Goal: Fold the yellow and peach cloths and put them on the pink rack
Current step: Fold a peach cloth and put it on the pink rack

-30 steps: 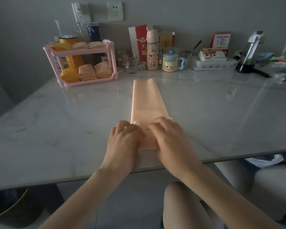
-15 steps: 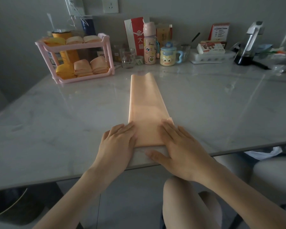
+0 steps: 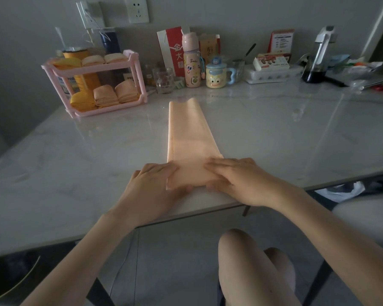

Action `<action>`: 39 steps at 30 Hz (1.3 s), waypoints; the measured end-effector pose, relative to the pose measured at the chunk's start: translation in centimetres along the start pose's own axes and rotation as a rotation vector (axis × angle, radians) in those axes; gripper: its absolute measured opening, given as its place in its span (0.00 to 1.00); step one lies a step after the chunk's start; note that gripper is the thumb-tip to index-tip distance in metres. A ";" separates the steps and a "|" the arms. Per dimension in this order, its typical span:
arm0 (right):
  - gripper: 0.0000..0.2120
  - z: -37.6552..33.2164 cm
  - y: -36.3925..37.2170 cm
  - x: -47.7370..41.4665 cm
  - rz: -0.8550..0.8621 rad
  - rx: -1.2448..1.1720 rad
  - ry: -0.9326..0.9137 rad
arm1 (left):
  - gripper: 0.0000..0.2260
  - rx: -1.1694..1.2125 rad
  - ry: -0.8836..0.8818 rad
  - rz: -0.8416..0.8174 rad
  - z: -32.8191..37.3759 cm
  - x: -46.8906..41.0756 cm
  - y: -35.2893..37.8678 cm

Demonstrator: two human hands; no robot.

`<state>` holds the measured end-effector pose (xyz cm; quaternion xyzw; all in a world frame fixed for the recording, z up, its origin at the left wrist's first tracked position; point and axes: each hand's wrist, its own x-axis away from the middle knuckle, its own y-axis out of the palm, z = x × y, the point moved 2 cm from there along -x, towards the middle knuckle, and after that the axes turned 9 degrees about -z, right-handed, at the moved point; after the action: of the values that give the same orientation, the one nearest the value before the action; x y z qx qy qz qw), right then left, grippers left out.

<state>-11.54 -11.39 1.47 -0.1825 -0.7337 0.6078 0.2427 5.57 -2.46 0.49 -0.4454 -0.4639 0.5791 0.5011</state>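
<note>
The pink rack (image 3: pixel 91 70) at far left already holds folded cloths (image 3: pixel 104 97) on both tiers; on the table (image 3: pixel 75 162) the left hand (image 3: pixel 155 182), fingers flat and grasping nothing, presses the long peach cloth's (image 3: pixel 188 129) near-end fold, likewise the right hand (image 3: pixel 234 176), so further folds and racking seemingly remain.

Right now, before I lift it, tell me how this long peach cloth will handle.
Probably floppy: the peach cloth lies flat in a long strip and its far end ripples. Likely light, being thin; it may slide on the glossy table when pushed.
</note>
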 end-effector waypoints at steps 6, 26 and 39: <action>0.19 -1.2 0.2 -0.2 0.293 0.030 -0.021 | 0.33 -0.017 0.043 0.070 -0.2 0.0 0.3; 0.14 -0.2 3.6 5.0 0.497 -0.237 -0.273 | 0.20 0.007 0.423 0.207 -1.8 5.1 0.6; 0.21 -0.8 5.9 5.0 0.676 -0.245 -0.196 | 0.21 -0.025 0.374 0.177 -1.1 6.2 1.3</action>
<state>-15.36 -6.81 -3.53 -0.3830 -0.7192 0.5758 -0.0668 5.84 3.72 -1.26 -0.5904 -0.3290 0.5221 0.5202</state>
